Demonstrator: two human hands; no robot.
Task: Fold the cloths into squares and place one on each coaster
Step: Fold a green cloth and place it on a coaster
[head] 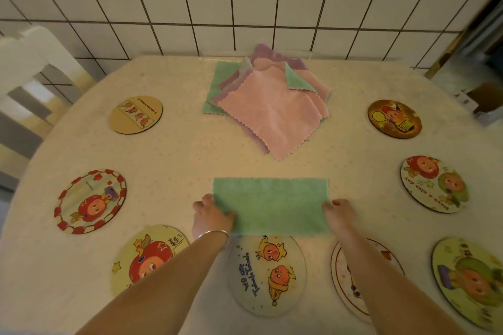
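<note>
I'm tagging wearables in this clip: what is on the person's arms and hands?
Both forearms are bare, with no sleeves or gloves in view. The left hand has a thin silver bangle at its wrist. The right hand and its wrist show nothing worn.

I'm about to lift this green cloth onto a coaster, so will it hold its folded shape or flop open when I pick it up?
Probably floppy: the green cloth lies flat and thin, and a cloth in the pile has a loosely curled corner. It looks light, so the fold may fall open unless both layers are pinched. The left hand and right hand are at its ends.
</note>
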